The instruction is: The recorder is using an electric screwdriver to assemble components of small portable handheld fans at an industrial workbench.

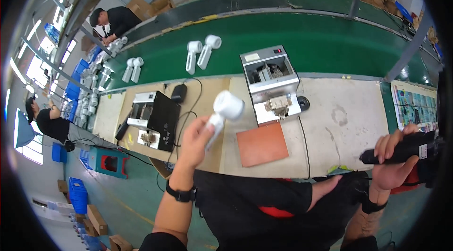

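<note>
My left hand (pixel 193 140) is closed around the handle of a white handheld device with a round, drum-like head (pixel 228 105), raised above the bench. Out at the right, my right hand (pixel 389 159) grips a black electric screwdriver (pixel 403 149) with a pale label and a tapered end. Ahead, between the two hands, stands a silver and black screw feeder (pixel 270 79) with an open top. An orange-brown mat (pixel 262 144) lies in front of it. Left of my left hand is a second, darker feeder (pixel 158 119).
Several white devices like mine (pixel 209 52) lie on the green belt (pixel 325 46) beyond the bench. Black cables (pixel 302 140) cross the worktop, and a black adapter (pixel 179 93) sits beside the left feeder. Two people (pixel 120 22) are at the left. A metal post (pixel 410 57) rises at the right.
</note>
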The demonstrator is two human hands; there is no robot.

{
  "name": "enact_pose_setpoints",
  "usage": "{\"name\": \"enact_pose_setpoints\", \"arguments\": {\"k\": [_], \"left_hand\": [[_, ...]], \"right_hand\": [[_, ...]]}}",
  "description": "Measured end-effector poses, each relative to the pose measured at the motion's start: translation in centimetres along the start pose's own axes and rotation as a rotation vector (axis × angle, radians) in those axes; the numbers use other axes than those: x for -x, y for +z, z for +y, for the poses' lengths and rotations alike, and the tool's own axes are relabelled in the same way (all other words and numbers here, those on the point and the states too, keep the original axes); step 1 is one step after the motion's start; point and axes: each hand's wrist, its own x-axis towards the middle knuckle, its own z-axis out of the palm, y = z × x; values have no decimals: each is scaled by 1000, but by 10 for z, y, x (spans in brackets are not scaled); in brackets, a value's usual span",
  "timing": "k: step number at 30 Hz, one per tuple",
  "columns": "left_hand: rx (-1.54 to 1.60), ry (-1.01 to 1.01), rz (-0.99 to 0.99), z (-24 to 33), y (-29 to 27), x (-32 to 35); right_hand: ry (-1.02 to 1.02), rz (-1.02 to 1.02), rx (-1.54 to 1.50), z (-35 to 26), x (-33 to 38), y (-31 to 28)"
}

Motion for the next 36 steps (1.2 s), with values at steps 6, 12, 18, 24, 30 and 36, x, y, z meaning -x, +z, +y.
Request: {"name": "enact_pose_setpoints", "arguments": {"k": [6, 12, 18, 24, 30, 36], "left_hand": [[-751, 530, 249, -13, -8, -179], [-951, 472, 229, -20, 36, -285], [-1376, 243, 760, -8, -22, -333], [-1264, 127, 643, -25, -52, -338], [-1033, 595, 717, -40, -30, -269], [-939, 942, 642, 18, -5, -102]], "right_hand": [[91, 135, 183, 14, 28, -55], [113, 218, 300, 23, 40, -74], [86, 258, 373, 36, 45, -77], [124, 250, 422, 47, 46, -70], [150, 159, 369, 34, 49, -55], [172, 120, 318, 24, 50, -37]]}}
